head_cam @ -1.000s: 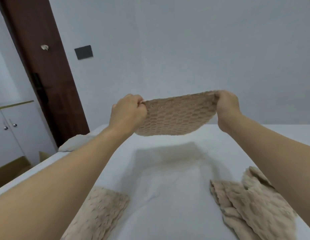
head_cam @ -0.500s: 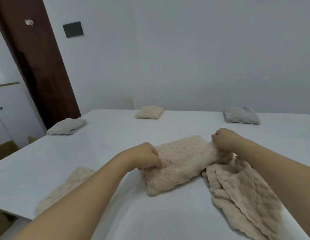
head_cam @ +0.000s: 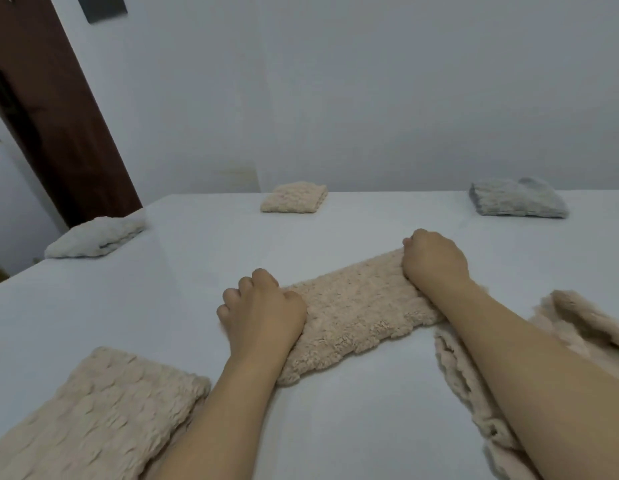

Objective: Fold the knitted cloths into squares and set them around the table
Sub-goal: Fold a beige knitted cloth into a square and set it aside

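At the centre of the frame a beige knitted cloth (head_cam: 353, 306), folded into a long strip, lies flat on the white table (head_cam: 162, 271). The left hand (head_cam: 263, 313) grips its near-left end with curled fingers; the right hand (head_cam: 434, 259) grips the far-right end likewise. A folded beige cloth (head_cam: 93, 410) lies lower left, a rumpled beige cloth (head_cam: 578, 327) lower right under the right forearm. Along the far edge sit a folded white cloth (head_cam: 95, 233), a folded cream cloth (head_cam: 296, 197) and a folded grey cloth (head_cam: 517, 199).
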